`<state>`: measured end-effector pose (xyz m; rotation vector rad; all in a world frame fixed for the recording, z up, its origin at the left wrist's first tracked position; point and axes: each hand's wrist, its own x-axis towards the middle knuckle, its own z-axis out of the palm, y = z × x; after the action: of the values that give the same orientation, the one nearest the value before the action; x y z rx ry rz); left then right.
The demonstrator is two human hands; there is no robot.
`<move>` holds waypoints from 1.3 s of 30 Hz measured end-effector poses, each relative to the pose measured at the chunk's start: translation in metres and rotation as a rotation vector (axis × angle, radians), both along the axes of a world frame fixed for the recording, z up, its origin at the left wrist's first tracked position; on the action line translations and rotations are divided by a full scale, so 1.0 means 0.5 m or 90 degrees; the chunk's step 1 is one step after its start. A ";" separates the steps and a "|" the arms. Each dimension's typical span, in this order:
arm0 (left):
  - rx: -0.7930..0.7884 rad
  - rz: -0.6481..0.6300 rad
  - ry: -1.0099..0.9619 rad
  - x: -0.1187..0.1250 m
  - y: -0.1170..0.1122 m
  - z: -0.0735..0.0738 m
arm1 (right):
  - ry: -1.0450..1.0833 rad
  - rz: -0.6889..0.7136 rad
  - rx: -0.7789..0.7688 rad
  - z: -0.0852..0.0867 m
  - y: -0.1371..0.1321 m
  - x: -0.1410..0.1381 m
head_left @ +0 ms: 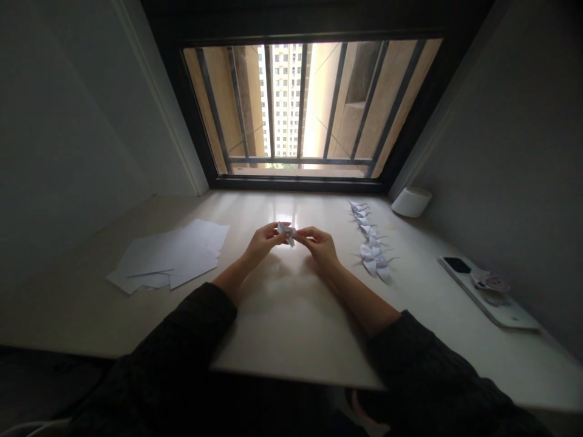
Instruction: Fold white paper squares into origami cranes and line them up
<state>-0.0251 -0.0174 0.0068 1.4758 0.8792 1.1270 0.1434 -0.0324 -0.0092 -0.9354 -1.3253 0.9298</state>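
A small folded white paper crane (286, 233) is held up between my two hands, over the middle of the white tabletop (291, 328). My left hand (265, 239) pinches its left side between thumb and fingers. On the other side, the thumb and forefinger of my right hand (319, 244) are closed on its right end. The fingers hide part of the folds. To the right of my hands, several finished paper cranes (371, 243) stand in a row running away from me. On the left lies a loose, overlapping stack of white paper sheets (175, 255).
At the far right lies a phone (489, 294) with a round grip on its back. Behind it, a white cylindrical object (411, 201) stands against the right wall. A dark-framed window (300, 184) with bars closes off the back, and walls flank both sides.
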 end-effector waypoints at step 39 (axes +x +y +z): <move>0.044 -0.116 0.138 -0.019 0.004 0.002 | -0.292 -0.116 0.222 0.002 -0.007 0.024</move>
<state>-0.0345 -0.0154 0.0076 1.7220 0.8397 0.8812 0.1553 -0.0361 -0.0084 -1.0060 -1.6878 0.3328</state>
